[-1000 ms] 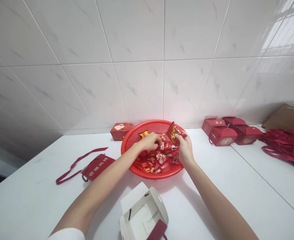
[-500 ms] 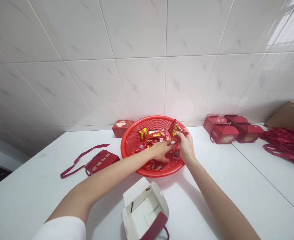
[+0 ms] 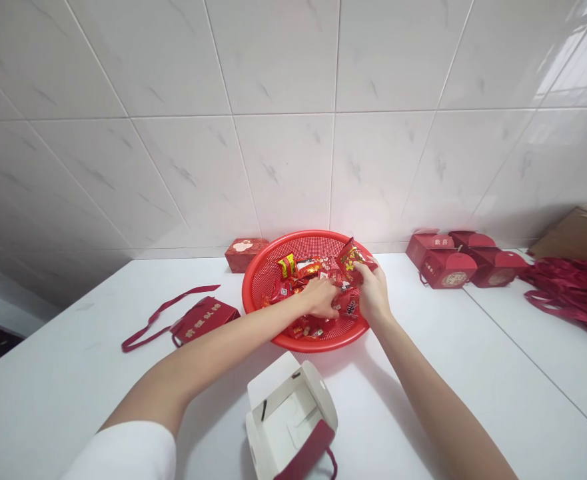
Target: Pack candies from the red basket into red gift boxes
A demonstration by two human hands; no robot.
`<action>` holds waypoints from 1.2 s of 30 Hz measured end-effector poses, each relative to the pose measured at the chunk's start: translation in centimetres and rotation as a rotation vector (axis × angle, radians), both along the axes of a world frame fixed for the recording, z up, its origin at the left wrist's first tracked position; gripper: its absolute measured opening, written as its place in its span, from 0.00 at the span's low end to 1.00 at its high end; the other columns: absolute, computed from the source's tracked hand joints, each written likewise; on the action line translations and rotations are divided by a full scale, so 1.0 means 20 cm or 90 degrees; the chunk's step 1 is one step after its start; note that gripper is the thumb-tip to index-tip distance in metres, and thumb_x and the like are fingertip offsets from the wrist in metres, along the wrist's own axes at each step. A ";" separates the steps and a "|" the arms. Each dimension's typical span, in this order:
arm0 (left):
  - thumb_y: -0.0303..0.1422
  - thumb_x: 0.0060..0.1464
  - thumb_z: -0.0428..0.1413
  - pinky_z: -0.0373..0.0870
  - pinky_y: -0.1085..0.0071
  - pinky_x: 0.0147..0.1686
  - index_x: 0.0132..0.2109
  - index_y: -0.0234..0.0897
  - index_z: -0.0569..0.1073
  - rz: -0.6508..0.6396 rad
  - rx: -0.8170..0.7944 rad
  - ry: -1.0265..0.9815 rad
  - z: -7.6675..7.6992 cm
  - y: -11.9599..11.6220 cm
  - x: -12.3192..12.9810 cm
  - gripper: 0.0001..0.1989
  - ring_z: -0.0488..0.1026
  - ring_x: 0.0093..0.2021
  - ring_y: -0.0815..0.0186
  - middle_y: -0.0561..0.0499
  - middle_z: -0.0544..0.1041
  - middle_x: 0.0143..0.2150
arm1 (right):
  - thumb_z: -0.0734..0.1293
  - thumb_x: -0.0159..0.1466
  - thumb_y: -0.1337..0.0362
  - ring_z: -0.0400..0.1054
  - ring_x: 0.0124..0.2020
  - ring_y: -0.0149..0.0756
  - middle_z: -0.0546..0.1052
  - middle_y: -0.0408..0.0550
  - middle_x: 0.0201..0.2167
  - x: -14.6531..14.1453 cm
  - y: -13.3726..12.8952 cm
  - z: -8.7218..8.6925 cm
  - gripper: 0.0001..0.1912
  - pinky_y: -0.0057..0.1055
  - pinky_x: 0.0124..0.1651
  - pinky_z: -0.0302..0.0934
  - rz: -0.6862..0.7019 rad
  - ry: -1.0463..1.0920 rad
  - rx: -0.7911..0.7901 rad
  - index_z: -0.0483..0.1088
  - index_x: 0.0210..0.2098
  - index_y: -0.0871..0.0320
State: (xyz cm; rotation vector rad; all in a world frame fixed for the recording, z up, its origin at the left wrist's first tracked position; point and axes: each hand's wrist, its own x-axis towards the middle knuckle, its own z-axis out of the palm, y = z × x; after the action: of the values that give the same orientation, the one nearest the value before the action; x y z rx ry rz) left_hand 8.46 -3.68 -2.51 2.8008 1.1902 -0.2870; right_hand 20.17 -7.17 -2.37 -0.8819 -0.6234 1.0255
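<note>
My right hand (image 3: 374, 287) pinches a shiny red snack packet with gold print (image 3: 350, 259) at the right inner side of a red plastic basket (image 3: 253, 283). My left hand (image 3: 320, 298) reaches down among the red wrapped sweets (image 3: 280, 291) in the basket. Its thumb and fingers are apart, with the fingertips partly hidden among the wrappers. A yellow packet (image 3: 287, 265) lies near the back left of the pile. In front of the basket stands an open box (image 3: 290, 420), white inside and dark red outside, with its flaps up.
A folded red box (image 3: 206, 319) with a ribbon (image 3: 156, 320) lies left. Behind the basket's left side is a small red box (image 3: 243, 255). Several red gift boxes (image 3: 448, 270), a heap of red ribbons (image 3: 573, 287) and a cardboard box (image 3: 578, 230) line the right. A tiled wall (image 3: 283, 180) rises behind.
My left hand has drawn its spread fingers in and bent them down among the sweets. The right hand keeps the red packet in nearly the same spot.
</note>
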 end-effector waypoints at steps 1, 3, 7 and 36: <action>0.44 0.50 0.61 0.71 0.62 0.44 0.38 0.36 0.77 0.023 -0.021 -0.011 0.01 0.01 0.00 0.16 0.77 0.45 0.50 0.41 0.79 0.42 | 0.72 0.49 0.62 0.71 0.31 0.37 0.78 0.40 0.27 0.00 0.00 0.00 0.11 0.32 0.36 0.65 -0.001 0.002 -0.004 0.70 0.31 0.55; 0.49 0.54 0.57 0.71 0.63 0.40 0.34 0.37 0.75 0.078 -0.070 -0.056 0.03 0.04 -0.02 0.18 0.77 0.40 0.52 0.44 0.80 0.37 | 0.72 0.48 0.62 0.71 0.31 0.37 0.77 0.40 0.26 0.00 0.00 0.00 0.11 0.32 0.36 0.65 -0.006 0.007 -0.015 0.71 0.31 0.55; 0.44 0.64 0.45 0.71 0.68 0.40 0.35 0.37 0.74 0.124 -0.188 -0.175 0.05 0.13 -0.08 0.20 0.77 0.40 0.59 0.47 0.81 0.38 | 0.72 0.48 0.62 0.70 0.31 0.36 0.77 0.40 0.26 0.00 0.00 0.01 0.11 0.32 0.35 0.64 0.000 0.023 -0.020 0.70 0.30 0.56; 0.37 0.41 0.68 0.68 0.72 0.35 0.37 0.41 0.80 -0.042 -0.236 0.046 0.07 0.03 -0.11 0.14 0.77 0.35 0.60 0.52 0.81 0.35 | 0.71 0.50 0.61 0.73 0.32 0.40 0.79 0.41 0.28 -0.01 -0.01 0.00 0.10 0.35 0.36 0.67 0.010 0.008 -0.013 0.71 0.32 0.55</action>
State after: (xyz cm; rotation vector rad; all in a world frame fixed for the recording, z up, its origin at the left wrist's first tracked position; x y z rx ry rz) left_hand 6.30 -3.06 -1.04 2.5260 0.9434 -0.5562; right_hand 20.01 -7.42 -2.31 -0.8886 -0.6106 1.0527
